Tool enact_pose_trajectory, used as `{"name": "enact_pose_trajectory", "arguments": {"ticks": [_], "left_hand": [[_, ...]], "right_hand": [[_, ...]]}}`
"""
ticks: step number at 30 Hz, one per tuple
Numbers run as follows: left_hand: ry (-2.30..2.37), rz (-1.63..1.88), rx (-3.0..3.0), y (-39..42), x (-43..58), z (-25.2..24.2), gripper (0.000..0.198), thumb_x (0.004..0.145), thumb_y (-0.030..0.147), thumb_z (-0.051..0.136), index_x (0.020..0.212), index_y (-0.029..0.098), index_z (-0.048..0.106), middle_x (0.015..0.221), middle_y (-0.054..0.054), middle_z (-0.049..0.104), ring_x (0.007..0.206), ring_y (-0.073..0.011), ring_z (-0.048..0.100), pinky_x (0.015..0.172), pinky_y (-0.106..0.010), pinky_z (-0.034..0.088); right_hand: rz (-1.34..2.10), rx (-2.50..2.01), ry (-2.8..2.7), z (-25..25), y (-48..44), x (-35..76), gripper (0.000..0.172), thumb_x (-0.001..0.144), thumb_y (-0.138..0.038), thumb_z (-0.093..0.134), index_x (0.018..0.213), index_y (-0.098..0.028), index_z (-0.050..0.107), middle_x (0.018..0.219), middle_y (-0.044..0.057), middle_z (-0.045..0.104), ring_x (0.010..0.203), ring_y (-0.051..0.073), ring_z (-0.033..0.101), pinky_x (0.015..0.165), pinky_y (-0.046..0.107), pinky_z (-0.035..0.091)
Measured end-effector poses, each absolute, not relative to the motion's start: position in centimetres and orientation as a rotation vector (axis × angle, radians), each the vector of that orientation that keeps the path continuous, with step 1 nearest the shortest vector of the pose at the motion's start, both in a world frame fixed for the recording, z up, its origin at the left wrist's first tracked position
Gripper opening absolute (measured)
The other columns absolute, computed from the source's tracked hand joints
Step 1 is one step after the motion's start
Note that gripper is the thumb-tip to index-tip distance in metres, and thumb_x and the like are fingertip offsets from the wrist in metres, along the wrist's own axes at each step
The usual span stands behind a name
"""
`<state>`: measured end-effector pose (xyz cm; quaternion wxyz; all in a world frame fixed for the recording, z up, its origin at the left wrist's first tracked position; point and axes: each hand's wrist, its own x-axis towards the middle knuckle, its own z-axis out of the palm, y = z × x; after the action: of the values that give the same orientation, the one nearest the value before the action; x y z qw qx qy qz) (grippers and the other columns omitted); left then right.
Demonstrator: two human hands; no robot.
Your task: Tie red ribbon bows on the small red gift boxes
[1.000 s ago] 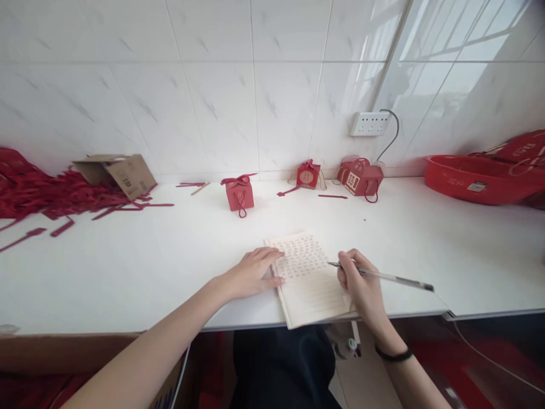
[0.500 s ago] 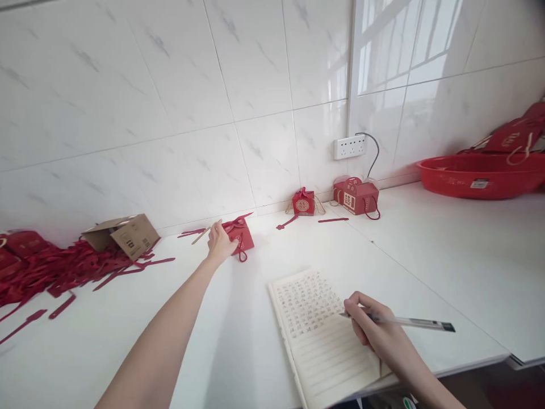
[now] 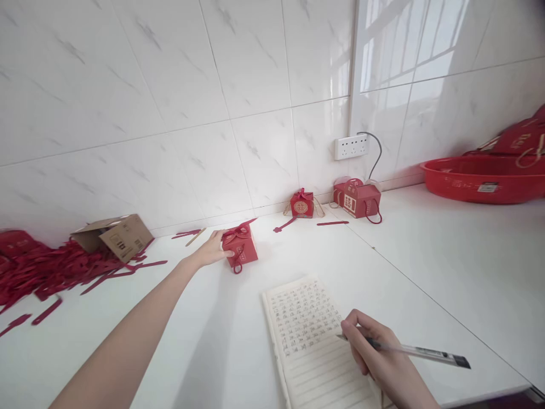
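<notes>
At the far left edge of the white bench (image 3: 426,250) lies a heap of red paper strips (image 3: 51,267), a few loose ones scattered towards the front. Just beside the heap, against the tiled wall, a small cardboard carton (image 3: 117,238) lies tipped on its side.

The left hand (image 3: 210,251) reaches out across the bench and is closed on the left side of a red gift box (image 3: 242,248), which stands near the back edge, left of centre. The box is a small red cube of card, slightly tilted, topped with a red bow and with a thin red cord loop hanging down its front face.

Nearer the front edge lies an open notebook (image 3: 306,335) – its upper lines are filled with small handwriting, the lower lines blank. The right hand (image 3: 378,358) rests on the page, fingers gripping a clear-barrelled pen (image 3: 409,351) whose tip touches the paper.

At the back, by the wall, stand a smaller red gift box (image 3: 302,203) and a wider red handled box (image 3: 356,199) under a wall socket strip (image 3: 350,147). A red plastic basin (image 3: 481,179) sits at the far right
</notes>
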<state>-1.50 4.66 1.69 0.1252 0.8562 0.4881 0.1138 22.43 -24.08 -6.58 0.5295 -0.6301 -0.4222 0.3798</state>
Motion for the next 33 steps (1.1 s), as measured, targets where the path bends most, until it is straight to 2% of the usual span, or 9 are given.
{"name": "enact_pose_trajectory", "arguments": {"ticks": [6, 9, 12, 14, 18, 21, 24, 29, 33], "left_hand": [[1.187, 0.211, 2.550, -0.8, -5.6, 2.7, 0.071, 0.066, 0.031, 0.060, 0.132, 0.019, 0.037, 0.139, -0.010, 0.040, 0.128, -0.0279, 0.038, 0.106, -0.039, 0.032], [1.129, 0.184, 2.484, -3.6, -7.3, 3.4, 0.067, 0.068, 0.022, 0.054, 0.133, 0.023, 0.037, 0.142, -0.007, 0.039, 0.130, -0.0258, 0.036, 0.106, -0.041, 0.032], [1.069, 0.196, 2.386, -6.3, -8.1, 4.0, 0.053, 0.067, 0.016, 0.049, 0.119, 0.025, 0.053, 0.146, -0.004, 0.033, 0.134, -0.0261, 0.030, 0.106, -0.041, 0.033], [1.071, 0.382, 2.319, -8.4, -8.2, 4.4, 0.044, 0.069, 0.016, 0.047, 0.110, 0.025, 0.059, 0.146, -0.002, 0.033, 0.136, -0.0262, 0.026, 0.108, -0.042, 0.029], [1.208, 1.000, 2.002, -13.2, -7.4, 4.4, 0.035, 0.078, 0.031, 0.048, 0.111, 0.023, 0.056, 0.129, -0.006, 0.053, 0.127, -0.0251, 0.041, 0.103, -0.042, 0.035], [1.265, 0.967, 1.921, -16.6, -6.2, 3.1, 0.039, 0.078, 0.045, 0.053, 0.107, 0.019, 0.056, 0.118, -0.009, 0.059, 0.115, -0.0258, 0.051, 0.098, -0.041, 0.040], [1.282, 0.914, 2.002, -18.3, -5.3, 1.0, 0.042, 0.077, 0.042, 0.059, 0.111, 0.019, 0.052, 0.121, -0.010, 0.055, 0.114, -0.0252, 0.051, 0.098, -0.041, 0.040], [1.028, 0.938, 1.902, -17.7, -6.0, -1.4, 0.037, 0.083, 0.033, 0.053, 0.118, 0.022, 0.048, 0.129, -0.010, 0.050, 0.117, -0.0234, 0.049, 0.098, -0.039, 0.039], [0.802, 0.940, 1.767, -16.5, -7.0, -1.9, 0.037, 0.081, 0.029, 0.056, 0.117, 0.020, 0.050, 0.131, -0.011, 0.050, 0.121, -0.0248, 0.046, 0.099, -0.037, 0.038]], "right_hand": [[0.878, -1.498, -1.038, -6.5, -24.0, 22.8, 0.045, 0.082, -0.060, 0.044, 0.062, -0.019, 0.043, 0.044, -0.005, 0.037, 0.043, 0.009, 0.030, 0.045, 0.021, 0.025], [0.892, -1.518, -1.058, -7.0, -23.8, 23.3, 0.049, 0.081, -0.065, 0.040, 0.074, -0.019, 0.052, 0.046, -0.003, 0.045, 0.039, 0.010, 0.034, 0.040, 0.021, 0.026], [0.890, -1.590, -1.186, -6.9, -23.6, 23.5, 0.054, 0.081, -0.068, 0.036, 0.085, -0.019, 0.057, 0.051, 0.000, 0.055, 0.039, 0.012, 0.043, 0.039, 0.023, 0.032], [0.860, -1.595, -1.349, -6.1, -23.4, 23.3, 0.051, 0.084, -0.065, 0.035, 0.085, -0.019, 0.057, 0.055, 0.001, 0.059, 0.041, 0.013, 0.049, 0.044, 0.024, 0.036], [0.652, -1.420, -1.733, -2.6, -21.8, 21.5, 0.041, 0.090, -0.051, 0.032, 0.076, -0.020, 0.055, 0.058, 0.001, 0.061, 0.049, 0.015, 0.055, 0.053, 0.026, 0.039], [0.531, -1.273, -1.860, -0.2, -19.0, 19.1, 0.031, 0.089, -0.046, 0.042, 0.075, -0.020, 0.053, 0.066, 0.003, 0.062, 0.054, 0.015, 0.055, 0.056, 0.028, 0.039], [0.750, -1.111, -1.859, 0.5, -15.8, 16.6, 0.031, 0.082, -0.049, 0.054, 0.084, -0.018, 0.055, 0.081, 0.007, 0.062, 0.069, 0.019, 0.057, 0.062, 0.029, 0.039], [1.008, -0.959, -1.801, -1.6, -13.1, 14.9, 0.038, 0.077, -0.056, 0.058, 0.076, -0.018, 0.052, 0.071, 0.002, 0.057, 0.065, 0.016, 0.053, 0.059, 0.028, 0.039], [1.460, -0.820, -1.361, -3.6, -13.1, 15.7, 0.034, 0.070, -0.047, 0.070, 0.079, -0.020, 0.052, 0.073, -0.002, 0.056, 0.066, 0.013, 0.053, 0.061, 0.025, 0.041]]}}
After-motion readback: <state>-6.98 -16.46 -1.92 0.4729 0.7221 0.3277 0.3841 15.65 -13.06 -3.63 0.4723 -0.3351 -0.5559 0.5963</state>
